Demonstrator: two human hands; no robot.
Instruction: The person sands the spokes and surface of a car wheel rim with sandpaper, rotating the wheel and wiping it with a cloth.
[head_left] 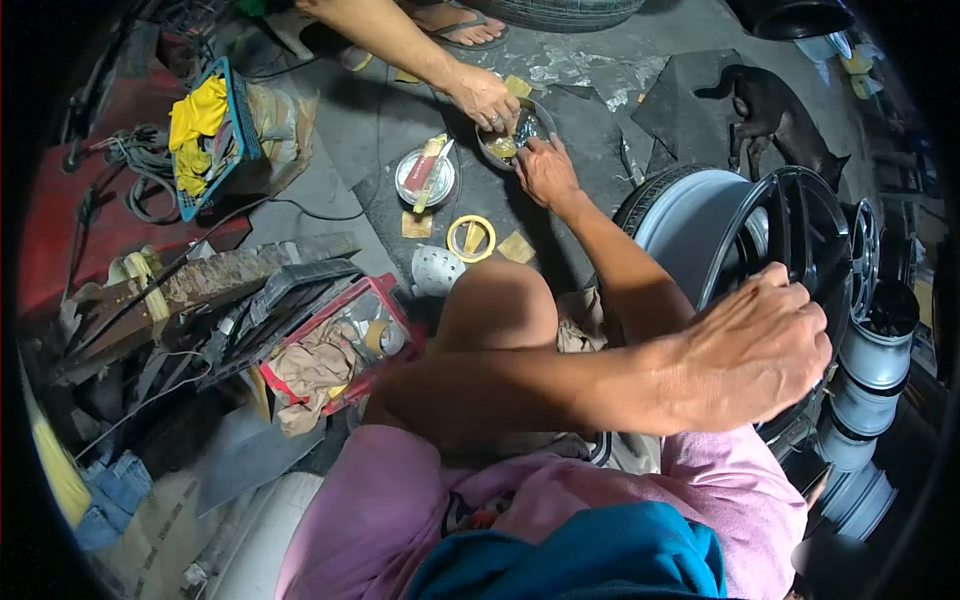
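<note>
My left forearm crosses in front of me to the right. My left hand (765, 345) is closed in a fist in front of a black spoked wheel rim (805, 215), and anything in it is hidden. My right hand (548, 172) reaches beneath that forearm to a round basin (545, 112) of liquid on the floor. Its fingers bend over the near rim, and what they hold is not clear. Another person's hand (487, 97) dips into the basin from the far side, where a yellowish piece (500, 147) shows.
Left of the basin stand a round can (410, 188), a yellow tape roll (487, 232) and a white perforated disc (437, 272). A black animal (785, 115) lies behind the rims. A red crate (395, 300) and a blue basket (240, 120) stand to the left.
</note>
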